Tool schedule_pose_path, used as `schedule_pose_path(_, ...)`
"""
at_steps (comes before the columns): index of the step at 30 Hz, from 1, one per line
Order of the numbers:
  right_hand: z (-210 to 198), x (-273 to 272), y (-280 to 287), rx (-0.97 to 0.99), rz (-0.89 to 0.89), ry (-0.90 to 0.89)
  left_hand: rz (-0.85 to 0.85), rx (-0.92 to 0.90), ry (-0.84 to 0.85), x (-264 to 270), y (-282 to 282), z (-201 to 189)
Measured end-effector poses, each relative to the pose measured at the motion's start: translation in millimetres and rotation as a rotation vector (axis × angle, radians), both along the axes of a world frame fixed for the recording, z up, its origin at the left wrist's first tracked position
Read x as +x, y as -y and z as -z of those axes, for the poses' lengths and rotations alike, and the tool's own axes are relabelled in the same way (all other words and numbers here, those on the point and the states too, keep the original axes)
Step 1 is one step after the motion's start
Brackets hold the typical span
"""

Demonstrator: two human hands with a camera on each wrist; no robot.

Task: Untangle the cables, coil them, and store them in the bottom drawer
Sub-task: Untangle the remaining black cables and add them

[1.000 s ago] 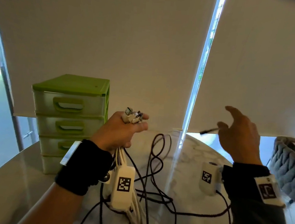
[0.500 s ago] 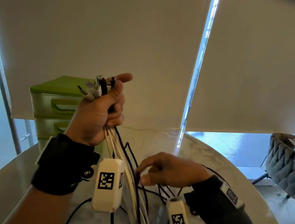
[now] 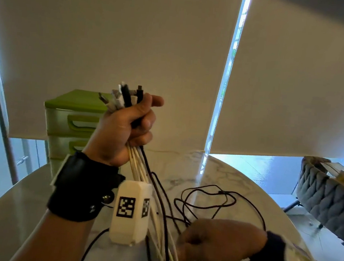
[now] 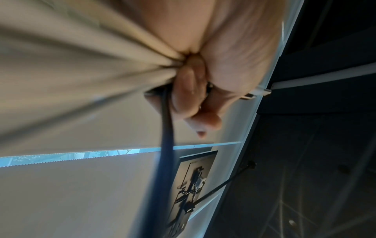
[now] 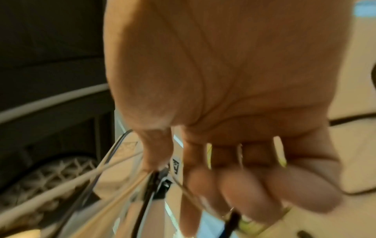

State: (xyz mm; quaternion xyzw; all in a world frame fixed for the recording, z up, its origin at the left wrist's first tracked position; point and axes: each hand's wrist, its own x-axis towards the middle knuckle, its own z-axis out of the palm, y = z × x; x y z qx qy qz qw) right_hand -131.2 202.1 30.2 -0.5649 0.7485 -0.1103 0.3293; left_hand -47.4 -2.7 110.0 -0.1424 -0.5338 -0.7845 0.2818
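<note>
My left hand (image 3: 125,128) is raised in a fist round a bundle of cables (image 3: 140,169), several white and a black one, with the plugs (image 3: 124,97) sticking out above it. The left wrist view shows the left hand (image 4: 193,96) with fingers curled round the white strands (image 4: 81,64) and a black cable (image 4: 167,145). Lower down, my right hand (image 3: 215,240) curls its fingers on the hanging bundle. In the right wrist view, the right hand (image 5: 223,177) has cables (image 5: 114,177) running past its thumb. Loose black cable loops (image 3: 213,198) lie on the table. The green drawer unit (image 3: 74,121) stands behind my left hand, its bottom drawer mostly hidden.
The round marble table (image 3: 235,177) carries everything, its edge curving round to the right. A grey tufted chair (image 3: 327,196) stands beyond that edge. Closed roller blinds (image 3: 112,42) fill the back. A white tagged camera box (image 3: 131,210) hangs under my left wrist.
My left hand has lifted the bundle higher. My right hand came down from the upper right to the cables below the left hand, then slid lower along them.
</note>
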Motion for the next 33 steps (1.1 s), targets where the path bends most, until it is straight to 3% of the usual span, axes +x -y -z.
schedule_pose_path(2,2,-6,-15,0.108,0.052,-0.249,0.037,0.007,-0.006,8,7,-4)
schedule_pose_path(4,-1,-15,-27,0.073,0.173,-0.356,0.061,-0.012,0.02,14,11,-6)
schedule_pose_path(9,-42,-56,-48,-0.39,0.551,-0.511,0.011,-0.071,0.176,9,13,-4)
schedule_pose_path(14,-87,-56,-51,-0.849,0.588,-0.279,-0.195,-0.25,0.358,-30,-4,29)
schedule_pose_path(18,-108,-30,-42,-1.043,0.393,-0.176,-0.18,-0.261,0.517,-64,-31,65)
schedule_pose_path(21,-127,-19,-43,-1.307,0.318,-0.029,-0.143,-0.296,0.537,-73,-45,80)
schedule_pose_path(25,-129,-25,-52,-1.601,0.377,0.361,-0.231,-0.182,0.5,-68,-41,66)
schedule_pose_path(28,-103,-36,-45,-1.521,0.609,0.665,-0.209,-0.13,0.408,-54,-38,46)
schedule_pose_path(31,-62,-50,-25,-1.011,0.775,0.47,-0.141,-0.191,0.317,-37,-44,31)
schedule_pose_path(33,-36,-52,-10,-0.622,0.627,0.24,-0.075,-0.235,0.252,-28,-51,25)
